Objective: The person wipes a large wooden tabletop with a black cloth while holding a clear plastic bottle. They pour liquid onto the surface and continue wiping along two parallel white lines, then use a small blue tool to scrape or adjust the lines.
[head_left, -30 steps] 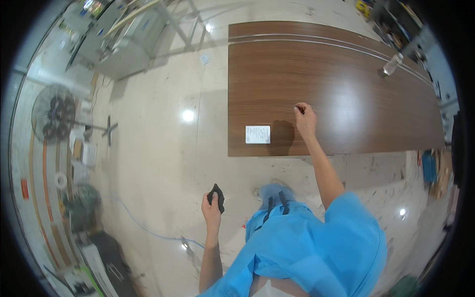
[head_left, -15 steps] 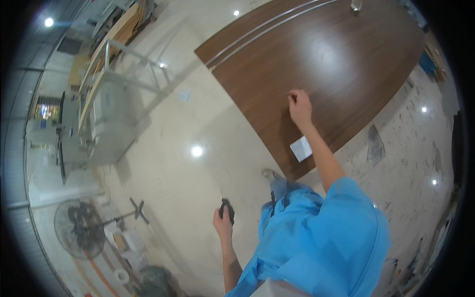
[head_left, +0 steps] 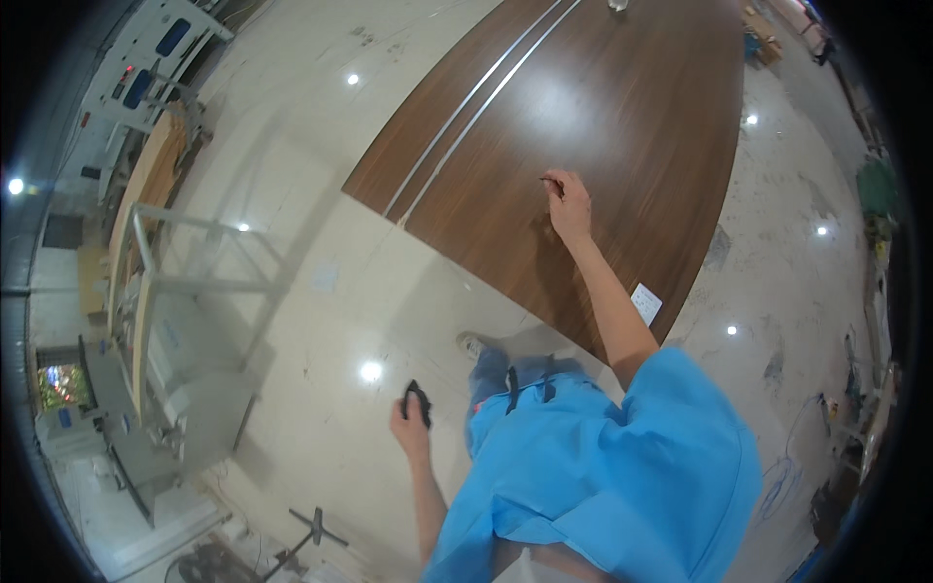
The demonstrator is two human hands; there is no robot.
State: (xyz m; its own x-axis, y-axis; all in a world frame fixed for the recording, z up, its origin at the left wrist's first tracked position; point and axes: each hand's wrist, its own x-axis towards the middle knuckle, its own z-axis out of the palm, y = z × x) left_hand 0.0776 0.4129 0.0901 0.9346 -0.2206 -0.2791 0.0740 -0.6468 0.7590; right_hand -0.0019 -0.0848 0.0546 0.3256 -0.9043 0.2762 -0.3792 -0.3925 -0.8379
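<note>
Your left hand [head_left: 410, 426]: clamping black object [head_left: 418, 401]; right hand [head_left: 570, 208]: pinching, contents unclear. Board [head_left: 646, 131] is bearing strips [head_left: 499, 91]; what's left isn't showing.

A brown wood-grain board [head_left: 632, 146] bears two pale, narrow strips [head_left: 467, 126] running side by side across it, a small white card [head_left: 645, 303] near one edge and a partly cut-off clear object [head_left: 617, 5] farther off, while the pale, glossy floor [head_left: 311, 360] carries a flat, pale square [head_left: 324, 279] and a dark cross-shaped stand base [head_left: 317, 526].
</note>
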